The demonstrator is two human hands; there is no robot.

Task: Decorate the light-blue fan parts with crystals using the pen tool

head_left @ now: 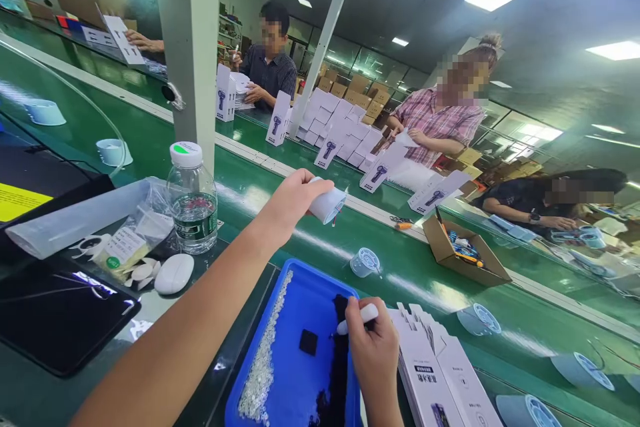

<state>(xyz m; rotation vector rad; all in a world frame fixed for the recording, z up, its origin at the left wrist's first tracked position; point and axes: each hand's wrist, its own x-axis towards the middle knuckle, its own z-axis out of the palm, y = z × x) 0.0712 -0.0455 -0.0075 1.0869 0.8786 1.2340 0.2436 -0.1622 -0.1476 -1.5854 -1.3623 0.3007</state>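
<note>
My left hand [295, 203] is closed round a pale blue plastic housing [327, 205], a short cup-like part with a bit of red at its open end. It is held up over the green conveyor belt. Lower right, my right hand [375, 340] grips a white pen-like tool [369, 313], its tip pointing left over a blue tray [295, 268]. Small clear pieces [260, 367] line the tray's left side. Small black pieces [340, 353] fill its right side, and a black square [309, 341] lies between them.
Several blue housings, one near the tray [365, 262], sit on the green belt [420, 293]. Printed cartons [445, 373] lie right of my right hand. A water bottle [193, 203], earbud case [174, 274] and tablet [60, 313] are left. Co-workers sit across, beyond a cardboard box [463, 257] and a post [193, 47].
</note>
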